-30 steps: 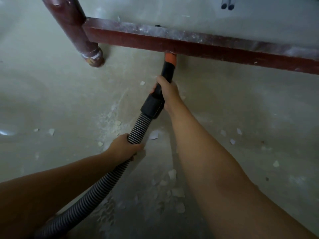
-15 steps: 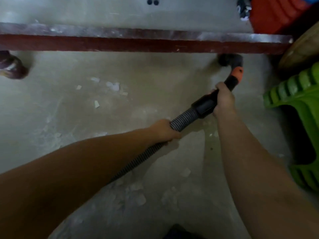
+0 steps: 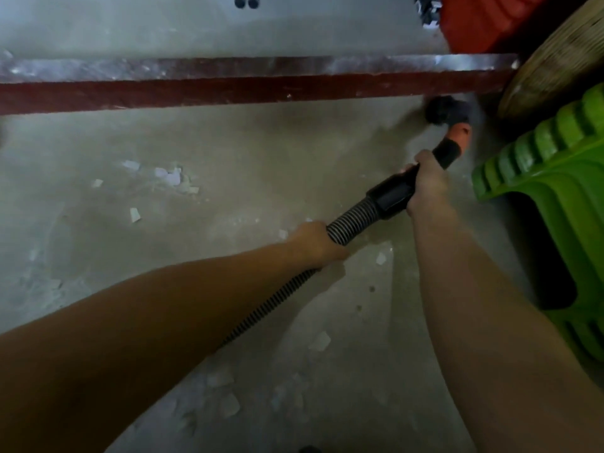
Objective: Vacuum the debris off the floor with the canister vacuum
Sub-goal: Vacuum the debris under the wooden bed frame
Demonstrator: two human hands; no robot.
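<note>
My right hand [image 3: 426,184] grips the black handle of the vacuum hose [image 3: 351,222], just behind its orange collar. The black brush nozzle [image 3: 447,111] sits on the grey floor under the right end of a dark red wooden rail [image 3: 228,89]. Lower on the ribbed hose, my left hand [image 3: 315,245] grips it. White debris flakes [image 3: 170,178] lie on the floor at centre left, and more flakes [image 3: 228,403] lie near the bottom between my arms. The canister itself is out of view.
A green plastic stool [image 3: 555,197] stands close on the right, beside the nozzle. Behind it are a woven basket [image 3: 552,67] and a red object [image 3: 483,18]. The concrete floor [image 3: 261,152] stretches left under the rail.
The view has swung right along the rail; the table leg has left the frame. The nozzle has moved from under the rail's middle to its right end near the green stool. Both grips are unchanged.
</note>
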